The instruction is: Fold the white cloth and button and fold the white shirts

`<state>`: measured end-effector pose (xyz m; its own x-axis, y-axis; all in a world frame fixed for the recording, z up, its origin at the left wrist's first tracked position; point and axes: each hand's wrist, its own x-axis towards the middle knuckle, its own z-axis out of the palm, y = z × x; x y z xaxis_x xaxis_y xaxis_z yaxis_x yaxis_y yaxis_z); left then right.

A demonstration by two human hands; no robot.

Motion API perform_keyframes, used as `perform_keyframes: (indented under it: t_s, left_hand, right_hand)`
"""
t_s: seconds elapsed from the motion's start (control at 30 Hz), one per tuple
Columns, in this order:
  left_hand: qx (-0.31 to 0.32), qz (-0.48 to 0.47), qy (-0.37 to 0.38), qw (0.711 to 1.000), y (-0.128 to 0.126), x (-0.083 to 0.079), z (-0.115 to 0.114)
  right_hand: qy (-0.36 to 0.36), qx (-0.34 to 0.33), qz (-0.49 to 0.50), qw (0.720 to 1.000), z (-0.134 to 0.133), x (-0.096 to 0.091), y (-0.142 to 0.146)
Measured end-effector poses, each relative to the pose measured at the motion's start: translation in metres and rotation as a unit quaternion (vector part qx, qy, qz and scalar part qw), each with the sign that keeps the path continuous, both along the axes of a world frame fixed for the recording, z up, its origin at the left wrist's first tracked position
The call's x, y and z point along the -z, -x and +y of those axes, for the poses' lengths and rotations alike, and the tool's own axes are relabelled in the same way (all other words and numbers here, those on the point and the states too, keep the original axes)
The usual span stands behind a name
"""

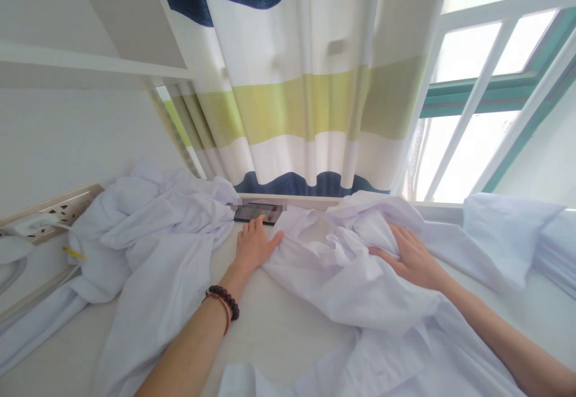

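Observation:
A rumpled white garment (342,283) is spread over the pale tabletop in front of me. My right hand (411,256) rests on its bunched right part, thumb and fingers apart, with some fingertips close against a fold. My left hand (254,244) lies at the garment's left edge, its thumb spread toward the cloth and its fingers bent a little over the tabletop. Just beyond those fingertips a dark phone (258,212) lies flat at the back of the table. Dark beads and a reddish band circle my left wrist.
Another heap of white cloth (157,229) lies on the left, beside a power strip (58,214) with a white plug and cable. Folded white cloth (508,235) sits at the far right. A striped curtain (306,103) hangs behind the table, next to a barred window (477,97).

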<state>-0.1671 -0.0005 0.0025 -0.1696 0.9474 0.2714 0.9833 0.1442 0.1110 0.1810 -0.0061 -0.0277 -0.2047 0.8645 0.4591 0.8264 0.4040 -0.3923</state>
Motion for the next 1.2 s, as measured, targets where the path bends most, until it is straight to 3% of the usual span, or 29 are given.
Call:
perform_keyframes:
  t_s: [0.47, 0.6, 0.77, 0.87, 0.97, 1.07, 1.13, 1.2]
  left_hand:
    - [-0.005, 0.004, 0.013, 1.0, -0.001, -0.003, -0.001]
    - [0.03, -0.035, -0.004, 0.999, -0.002, -0.004, -0.003]
    - [0.114, -0.061, 0.041, 0.991, -0.003, -0.008, -0.002]
    - [0.157, -0.077, 0.084, 0.981, 0.01, -0.024, -0.003]
    - [0.182, -0.079, 0.138, 0.97, 0.041, -0.052, -0.006]
    - [0.152, -0.054, 0.167, 0.973, 0.078, -0.078, -0.009]
    - [0.105, -0.023, 0.18, 0.978, 0.093, -0.086, -0.01]
    - [0.074, -0.009, 0.176, 0.982, 0.093, -0.089, -0.011]
  right_hand:
    - [0.002, -0.006, 0.015, 1.0, 0.0, -0.002, -0.001]
    - [0.008, -0.008, 0.009, 1.0, -0.001, -0.004, 0.001]
    - [0.059, 0.009, 0.031, 0.998, -0.003, -0.019, -0.004]
    - [0.129, 0.015, 0.051, 0.99, -0.006, -0.039, -0.019]
    - [0.125, 0.064, 0.071, 0.988, -0.007, -0.062, -0.04]
    - [0.073, 0.162, 0.126, 0.976, -0.006, -0.084, -0.06]
    - [0.049, 0.215, 0.196, 0.956, -0.006, -0.095, -0.069]
    - [0.065, 0.204, 0.264, 0.94, -0.009, -0.104, -0.073]
